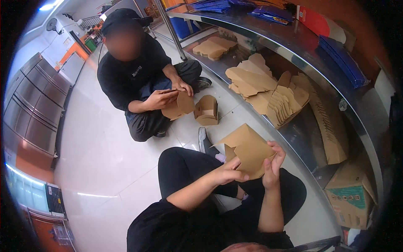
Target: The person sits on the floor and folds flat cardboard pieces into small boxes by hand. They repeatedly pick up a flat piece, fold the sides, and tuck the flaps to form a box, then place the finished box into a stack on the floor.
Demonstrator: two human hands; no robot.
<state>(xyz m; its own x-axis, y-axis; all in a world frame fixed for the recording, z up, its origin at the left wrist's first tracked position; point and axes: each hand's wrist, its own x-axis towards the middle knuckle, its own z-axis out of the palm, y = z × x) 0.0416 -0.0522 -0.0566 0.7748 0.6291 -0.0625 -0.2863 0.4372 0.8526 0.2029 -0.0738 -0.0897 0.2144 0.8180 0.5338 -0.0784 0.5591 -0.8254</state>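
A brown cardboard food box point(248, 147), partly folded with flaps standing up, is held above my crossed legs. My left hand point(229, 171) is closed on its lower left side, the thumb along the bottom edge and some fingers hidden by the cardboard. On the right side of the box my right hand point(272, 164) grips the edge, thumb on the near face and fingers upright behind it. Just beyond, on the floor, stands an open folded box point(206, 111).
A seated co-worker point(138, 71) opposite holds another brown box point(179, 106). To my right, a metal shelf point(289, 54) carries stacked flat cardboard blanks point(256, 80) below and blue packets point(342, 61) on top. A printed carton point(350, 195) stands near the shelf's close end. Steel refrigerators point(35, 103) line the left.
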